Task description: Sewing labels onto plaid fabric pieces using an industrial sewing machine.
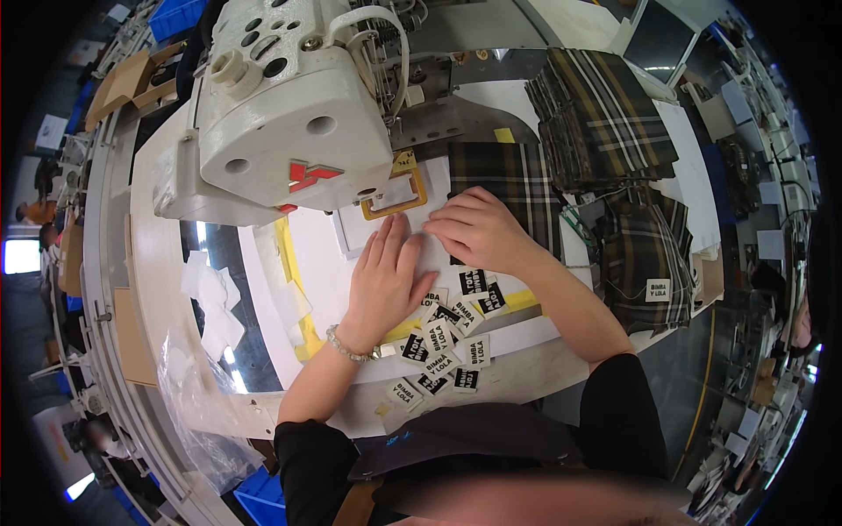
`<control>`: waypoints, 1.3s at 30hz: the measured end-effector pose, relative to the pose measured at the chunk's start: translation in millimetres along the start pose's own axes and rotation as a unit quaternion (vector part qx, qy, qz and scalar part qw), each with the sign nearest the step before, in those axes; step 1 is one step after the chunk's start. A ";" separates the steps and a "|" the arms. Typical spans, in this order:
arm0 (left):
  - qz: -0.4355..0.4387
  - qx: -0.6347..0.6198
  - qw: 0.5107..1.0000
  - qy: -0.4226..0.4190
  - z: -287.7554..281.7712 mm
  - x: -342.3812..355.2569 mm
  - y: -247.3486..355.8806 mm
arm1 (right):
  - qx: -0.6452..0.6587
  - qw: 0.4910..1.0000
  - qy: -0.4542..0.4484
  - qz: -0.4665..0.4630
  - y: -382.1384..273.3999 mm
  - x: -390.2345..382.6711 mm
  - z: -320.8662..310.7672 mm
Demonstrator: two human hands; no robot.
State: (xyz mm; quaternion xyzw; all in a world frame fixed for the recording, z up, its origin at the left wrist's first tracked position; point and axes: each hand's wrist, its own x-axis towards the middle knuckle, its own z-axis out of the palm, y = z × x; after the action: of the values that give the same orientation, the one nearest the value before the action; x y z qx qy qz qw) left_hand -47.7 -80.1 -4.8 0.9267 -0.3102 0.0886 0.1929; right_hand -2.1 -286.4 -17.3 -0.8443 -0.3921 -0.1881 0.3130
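My left hand (384, 279) lies flat on the white work surface, fingers stretched forward and thumb apart, just below a small yellow-edged frame (415, 207) at the sewing machine. Facing it, my right hand (481, 230) rests over the left edge of a dark plaid cloth piece (517, 180). Its fingers are bent and drawn together toward the frame; whatever they pinch, if anything, is hidden beneath them. Several small square labels (436, 336), cream and black, lie scattered near the table's front edge, below both hands.
The big white sewing machine head (294, 123) overhangs the upper left. Stacked plaid pieces (605, 118) stand at the back right, with more plaid cloth (647, 259) hanging nearer. White scraps (212, 302) and a clear plastic bag (197, 412) are at left.
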 end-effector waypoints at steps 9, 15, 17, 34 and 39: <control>-0.002 0.007 1.000 0.004 1.0 0.0 -1.4 | 0.004 1.000 -0.003 0.006 -0.9 3.6 -4.2; -0.008 0.014 1.000 0.007 -0.6 0.3 -1.8 | 0.012 1.000 -0.002 0.014 -0.5 1.7 -2.8; -0.014 0.013 1.000 0.004 0.7 0.0 -2.0 | 0.011 1.000 0.004 0.012 0.0 1.0 -1.7; -0.021 0.029 0.999 0.010 0.6 -2.8 -0.9 | -0.009 1.000 -0.003 0.010 -0.7 2.8 0.4; 0.018 0.017 0.999 0.024 -1.3 0.0 2.4 | -0.014 1.000 -0.011 0.018 -0.1 0.3 -4.3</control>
State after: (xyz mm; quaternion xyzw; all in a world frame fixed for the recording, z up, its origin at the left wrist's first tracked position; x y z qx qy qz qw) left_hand -49.2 -81.3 -2.9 0.9218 -0.3205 0.1191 0.1829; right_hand -2.3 -289.2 -14.0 -0.8577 -0.3774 -0.1780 0.3003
